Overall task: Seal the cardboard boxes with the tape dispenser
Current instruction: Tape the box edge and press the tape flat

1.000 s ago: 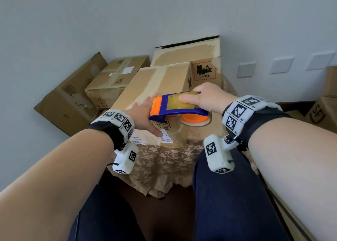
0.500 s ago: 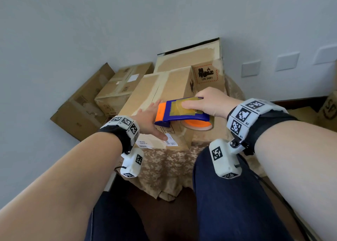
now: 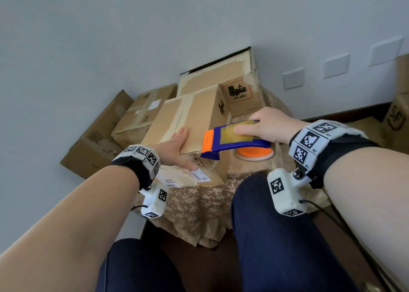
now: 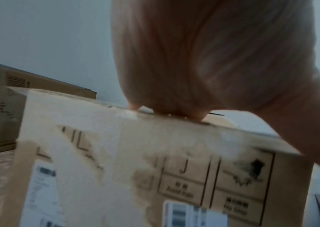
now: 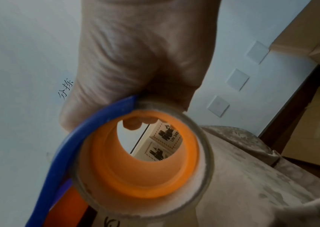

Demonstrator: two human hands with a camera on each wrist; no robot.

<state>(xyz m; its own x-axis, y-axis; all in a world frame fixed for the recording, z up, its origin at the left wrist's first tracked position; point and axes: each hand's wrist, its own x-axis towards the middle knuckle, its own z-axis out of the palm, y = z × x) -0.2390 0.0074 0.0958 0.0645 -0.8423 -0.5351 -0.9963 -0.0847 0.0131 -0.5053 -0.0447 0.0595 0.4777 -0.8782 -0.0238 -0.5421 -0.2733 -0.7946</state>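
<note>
**Tape dispenser at the near corner of the box**

We see the right hand (image 3: 269, 127) gripping the blue-and-orange tape dispenser (image 3: 230, 142), fingers curled over its top, thumb side toward us. Its orange blade end sits at the near right corner of the cardboard box (image 3: 190, 119). The left hand (image 3: 174, 147) lies flat, fingers straight, on the box's near top edge, just beside the dispenser.

A table under a floral cloth (image 3: 199, 205) carries two cardboard boxes: one (image 3: 194, 117) beneath the left hand (image 3: 174, 148), another (image 3: 221, 79) beyond it.
</note>
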